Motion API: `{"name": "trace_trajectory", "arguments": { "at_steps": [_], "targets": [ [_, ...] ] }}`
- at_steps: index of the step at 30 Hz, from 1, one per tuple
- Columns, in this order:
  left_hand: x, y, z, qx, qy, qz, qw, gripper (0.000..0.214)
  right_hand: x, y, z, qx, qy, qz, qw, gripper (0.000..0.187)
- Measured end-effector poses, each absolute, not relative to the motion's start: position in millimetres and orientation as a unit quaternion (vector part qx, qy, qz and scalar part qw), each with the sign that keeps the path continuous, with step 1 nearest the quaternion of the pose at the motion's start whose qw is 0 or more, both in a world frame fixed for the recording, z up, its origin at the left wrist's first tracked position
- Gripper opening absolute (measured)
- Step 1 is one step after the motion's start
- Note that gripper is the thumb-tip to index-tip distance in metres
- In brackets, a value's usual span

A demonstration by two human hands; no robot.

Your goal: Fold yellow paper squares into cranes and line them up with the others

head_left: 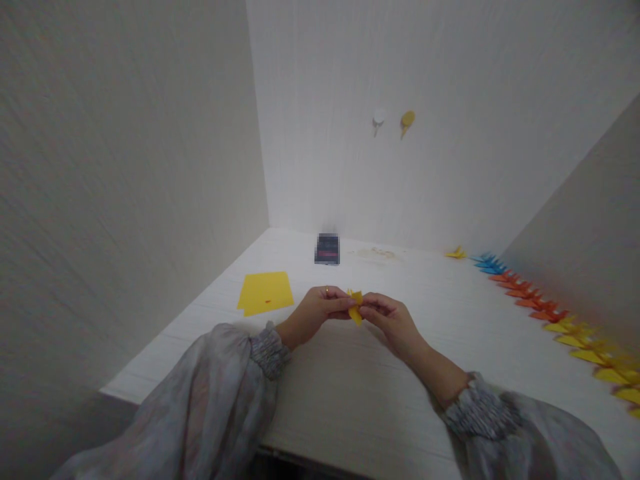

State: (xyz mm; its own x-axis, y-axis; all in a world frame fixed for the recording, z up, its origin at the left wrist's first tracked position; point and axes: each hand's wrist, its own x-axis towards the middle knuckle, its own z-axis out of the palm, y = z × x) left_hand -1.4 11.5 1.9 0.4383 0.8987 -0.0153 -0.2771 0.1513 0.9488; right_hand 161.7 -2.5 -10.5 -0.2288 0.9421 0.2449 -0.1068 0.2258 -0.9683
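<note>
"What's the biggest thing before us?"
"Our white table; then a row of origami cranes, from two to four o'clock of our hands."
"And those hands?"
"Our left hand and right hand both pinch with thumb and fingers. Yellow paper sheets lie between nine and ten o'clock."
"What are we pinching?"
"The smallest: a folded yellow paper, at three o'clock from our left, nine from our right. Its long axis runs nearly twelve to six; both hands touch it, so neither is nearer."
</note>
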Motion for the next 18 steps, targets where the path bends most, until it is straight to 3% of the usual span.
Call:
{"name": "trace_trajectory", "arguments": {
  "at_steps": [18],
  "targets": [
    [0.9,11.6,3.1,0.521,0.322,0.451,0.649,0.021,153.3,-7.2,-8.2,-0.364,-0.554,0.509,0.549,0.012]
  ]
}}
